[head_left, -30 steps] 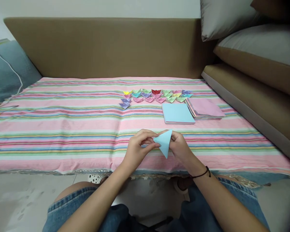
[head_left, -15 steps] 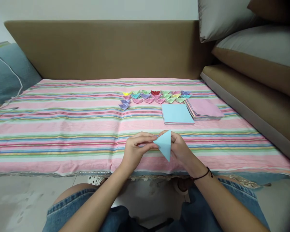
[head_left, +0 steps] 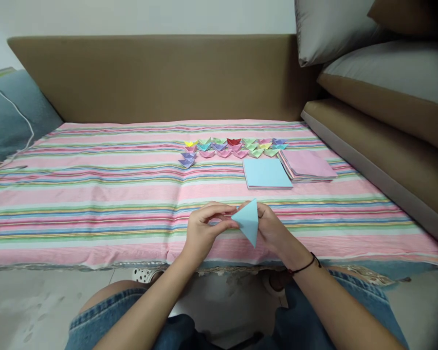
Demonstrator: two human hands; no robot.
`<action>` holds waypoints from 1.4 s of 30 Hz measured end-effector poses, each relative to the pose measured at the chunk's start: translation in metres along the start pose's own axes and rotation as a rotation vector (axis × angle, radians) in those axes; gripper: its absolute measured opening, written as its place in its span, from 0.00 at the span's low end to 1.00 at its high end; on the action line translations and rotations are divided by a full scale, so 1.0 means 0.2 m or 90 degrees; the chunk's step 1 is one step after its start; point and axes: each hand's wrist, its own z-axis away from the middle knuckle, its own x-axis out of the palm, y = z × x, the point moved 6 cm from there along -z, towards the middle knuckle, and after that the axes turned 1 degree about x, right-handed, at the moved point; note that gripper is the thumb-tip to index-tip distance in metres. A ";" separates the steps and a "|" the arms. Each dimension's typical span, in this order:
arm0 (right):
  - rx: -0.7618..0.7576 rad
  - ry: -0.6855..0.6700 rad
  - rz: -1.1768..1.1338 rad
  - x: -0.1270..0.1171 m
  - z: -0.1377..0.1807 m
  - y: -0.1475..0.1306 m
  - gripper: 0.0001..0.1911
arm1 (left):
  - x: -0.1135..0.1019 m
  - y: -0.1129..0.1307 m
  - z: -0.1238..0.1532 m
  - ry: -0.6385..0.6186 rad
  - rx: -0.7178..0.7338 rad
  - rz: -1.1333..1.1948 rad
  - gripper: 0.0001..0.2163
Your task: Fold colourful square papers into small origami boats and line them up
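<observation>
A light blue sheet of origami paper (head_left: 248, 222), folded to a triangle, is held up above the front of the striped cloth. My left hand (head_left: 207, 227) pinches its left corner between thumb and fingers. My right hand (head_left: 272, 223) grips the paper from behind its right edge; some of those fingertips are hidden by the paper. Beyond my hands lies a stack of square paper with a light blue sheet on top (head_left: 267, 173). Touching it on the right is a second stack topped with pink (head_left: 308, 164).
Several small folded paper boats (head_left: 233, 147) in many colours stand in rows behind the stacks. The striped cloth (head_left: 95, 194) covers the seat. Brown and grey cushions (head_left: 379, 150) are piled at the right. A white cable (head_left: 20, 114) hangs at the far left.
The paper's left corner has parted slightly between my left thumb and fingers, and the triangle has tilted a little. Both hands remain in nearly the same place.
</observation>
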 end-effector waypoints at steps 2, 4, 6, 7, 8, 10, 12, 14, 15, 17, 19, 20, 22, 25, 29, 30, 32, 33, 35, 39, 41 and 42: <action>-0.001 -0.008 0.005 0.00 0.00 0.00 0.08 | 0.00 0.01 0.00 0.001 0.014 0.000 0.12; 0.004 -0.017 -0.002 0.00 0.00 0.01 0.09 | 0.00 0.02 0.00 0.001 0.031 -0.010 0.12; 0.015 -0.020 -0.017 0.00 0.00 0.02 0.10 | 0.00 0.03 0.00 -0.002 0.047 -0.015 0.10; 0.023 -0.021 -0.023 0.01 0.00 0.02 0.10 | 0.00 0.04 0.00 -0.001 0.053 -0.012 0.09; 0.031 -0.021 -0.029 0.01 0.00 0.02 0.11 | 0.00 0.04 0.00 0.000 0.055 -0.005 0.07; 0.044 -0.025 -0.040 0.02 0.00 0.02 0.11 | 0.00 0.03 0.00 0.005 0.046 0.017 0.06; 0.047 -0.034 -0.050 0.04 0.01 0.01 0.12 | 0.00 0.02 0.00 0.017 0.017 0.047 0.05; 0.041 -0.047 -0.054 0.05 0.01 -0.01 0.13 | 0.00 -0.01 0.01 0.040 -0.031 0.084 0.05; 0.035 -0.055 -0.050 0.06 0.02 -0.02 0.13 | 0.00 -0.03 0.01 0.060 -0.061 0.106 0.05; 0.029 -0.068 -0.037 0.06 0.02 -0.03 0.13 | -0.02 -0.08 0.01 0.112 -0.123 0.156 0.05; 0.020 -0.056 -0.030 0.05 0.02 -0.04 0.13 | -0.04 -0.13 0.01 0.170 -0.178 0.215 0.06; 0.011 -0.039 -0.030 0.04 0.02 -0.05 0.13 | -0.05 -0.15 0.01 0.197 -0.202 0.246 0.07; -0.016 0.005 -0.036 0.02 0.01 -0.06 0.15 | -0.07 -0.19 0.01 0.242 -0.247 0.297 0.09; -0.037 0.031 -0.029 0.00 0.01 -0.07 0.19 | -0.08 -0.22 0.03 0.271 -0.307 0.318 0.11; -0.020 0.020 0.027 0.00 0.01 -0.06 0.24 | -0.07 -0.20 0.04 0.250 -0.328 0.261 0.10; -0.016 0.028 0.044 0.00 0.01 -0.06 0.25 | -0.07 -0.20 0.04 0.245 -0.327 0.245 0.10; -0.023 0.054 0.067 -0.01 0.01 -0.06 0.23 | -0.07 -0.18 0.04 0.238 -0.321 0.217 0.10; -0.033 0.067 0.069 -0.01 0.01 -0.06 0.22 | -0.06 -0.18 0.04 0.235 -0.318 0.206 0.10; -0.059 0.082 0.062 -0.01 0.01 -0.06 0.19 | -0.06 -0.17 0.04 0.233 -0.312 0.190 0.11; -0.095 0.115 0.058 -0.02 0.01 -0.06 0.17 | -0.05 -0.18 0.04 0.230 -0.317 0.188 0.11; -0.107 0.135 0.058 -0.03 0.02 -0.07 0.16 | -0.05 -0.18 0.04 0.212 -0.316 0.193 0.11; -0.115 0.145 0.058 -0.04 0.02 -0.07 0.15 | -0.04 -0.18 0.04 0.197 -0.312 0.192 0.12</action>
